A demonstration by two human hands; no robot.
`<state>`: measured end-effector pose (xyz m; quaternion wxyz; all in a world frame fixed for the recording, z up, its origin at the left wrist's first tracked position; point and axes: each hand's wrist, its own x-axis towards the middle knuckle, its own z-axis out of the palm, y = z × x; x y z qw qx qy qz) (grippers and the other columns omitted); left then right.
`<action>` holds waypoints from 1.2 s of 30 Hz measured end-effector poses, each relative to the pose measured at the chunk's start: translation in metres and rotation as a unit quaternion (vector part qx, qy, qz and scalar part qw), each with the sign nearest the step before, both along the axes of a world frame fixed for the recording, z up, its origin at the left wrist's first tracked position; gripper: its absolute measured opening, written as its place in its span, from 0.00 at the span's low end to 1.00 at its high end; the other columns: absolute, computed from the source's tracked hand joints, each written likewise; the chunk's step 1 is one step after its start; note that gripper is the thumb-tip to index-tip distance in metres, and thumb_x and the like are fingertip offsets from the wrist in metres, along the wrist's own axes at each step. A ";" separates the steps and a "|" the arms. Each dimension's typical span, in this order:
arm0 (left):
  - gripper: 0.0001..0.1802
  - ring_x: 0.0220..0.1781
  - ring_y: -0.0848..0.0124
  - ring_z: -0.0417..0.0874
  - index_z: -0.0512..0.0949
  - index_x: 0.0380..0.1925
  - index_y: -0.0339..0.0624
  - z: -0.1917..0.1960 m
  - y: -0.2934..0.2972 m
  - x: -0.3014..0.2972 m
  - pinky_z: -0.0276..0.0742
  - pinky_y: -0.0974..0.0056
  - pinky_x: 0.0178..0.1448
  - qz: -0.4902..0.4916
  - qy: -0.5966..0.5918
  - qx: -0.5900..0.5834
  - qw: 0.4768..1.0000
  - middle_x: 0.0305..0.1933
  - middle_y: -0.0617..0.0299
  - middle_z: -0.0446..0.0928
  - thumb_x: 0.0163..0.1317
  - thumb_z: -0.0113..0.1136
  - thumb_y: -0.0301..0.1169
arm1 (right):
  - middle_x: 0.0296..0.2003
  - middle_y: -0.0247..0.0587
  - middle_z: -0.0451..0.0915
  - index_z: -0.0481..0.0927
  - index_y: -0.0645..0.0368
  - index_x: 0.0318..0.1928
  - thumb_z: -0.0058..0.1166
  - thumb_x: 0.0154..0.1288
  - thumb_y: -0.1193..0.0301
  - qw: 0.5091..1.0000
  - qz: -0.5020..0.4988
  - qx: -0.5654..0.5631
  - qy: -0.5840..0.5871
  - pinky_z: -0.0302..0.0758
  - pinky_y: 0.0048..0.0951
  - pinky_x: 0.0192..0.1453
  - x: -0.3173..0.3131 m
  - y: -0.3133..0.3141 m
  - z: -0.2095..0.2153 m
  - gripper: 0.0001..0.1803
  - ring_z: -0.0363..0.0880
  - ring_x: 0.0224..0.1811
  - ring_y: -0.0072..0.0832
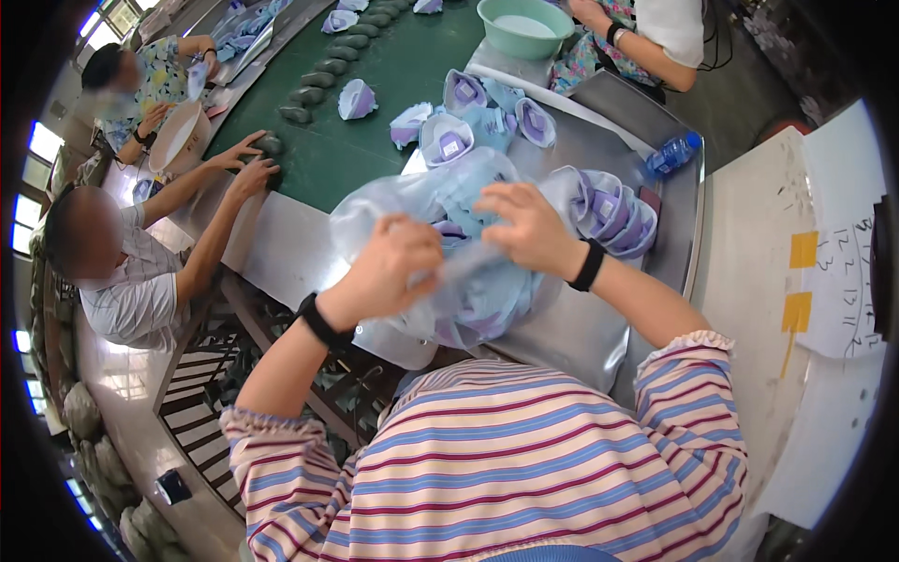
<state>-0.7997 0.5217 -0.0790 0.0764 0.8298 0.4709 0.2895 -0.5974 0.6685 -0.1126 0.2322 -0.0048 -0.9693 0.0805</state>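
A clear plastic bag [375,201] stands in front of me, filled with light-blue and purple soft pieces. My left hand [398,262] is closed on the bag's near left side, slightly blurred. On the right side of its mouth, my right hand [524,229] has its fingers bent and pinched on the plastic. Just right of the bag lies a nested stack of purple-and-white cup-shaped pieces [613,211] with small labels. Beyond it, more loose cup-shaped pieces [449,139] lie on light-blue cloth.
A metal worktop [585,323] adjoins a green conveyor belt [318,159] carrying a row of dark rounded objects [337,66]. A blue bottle [672,155] lies at the right edge. A green basin [524,28] stands at the back. Co-workers sit left; one's hands [248,164] touch a dark object.
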 end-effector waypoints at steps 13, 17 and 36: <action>0.25 0.50 0.57 0.75 0.69 0.49 0.34 -0.177 -0.127 -0.070 0.69 0.57 0.55 0.159 -0.136 -0.455 0.866 0.51 0.49 0.72 0.47 0.52 0.24 | 0.45 0.49 0.75 0.72 0.62 0.47 0.46 0.48 0.76 0.882 -0.036 -0.081 -0.463 0.70 0.37 0.50 0.179 0.040 -0.117 0.21 0.73 0.48 0.43; 0.27 0.49 0.63 0.76 0.58 0.59 0.38 -0.114 -0.074 -0.089 0.78 0.65 0.38 0.265 -0.437 -0.472 0.719 0.48 0.51 0.73 0.58 0.48 0.32 | 0.36 0.43 0.79 0.72 0.62 0.47 0.46 0.53 0.73 0.784 -0.070 -0.381 -0.485 0.71 0.33 0.48 0.120 0.060 -0.059 0.18 0.77 0.41 0.39; 0.13 0.30 0.73 0.77 0.77 0.36 0.32 -0.214 -0.067 -0.137 0.74 0.68 0.34 0.423 -0.361 -0.336 0.760 0.32 0.60 0.78 0.58 0.53 0.33 | 0.58 0.48 0.66 0.61 0.58 0.61 0.57 0.51 0.66 0.874 -0.114 -0.393 -0.264 0.59 0.31 0.64 0.023 0.145 -0.113 0.35 0.63 0.61 0.39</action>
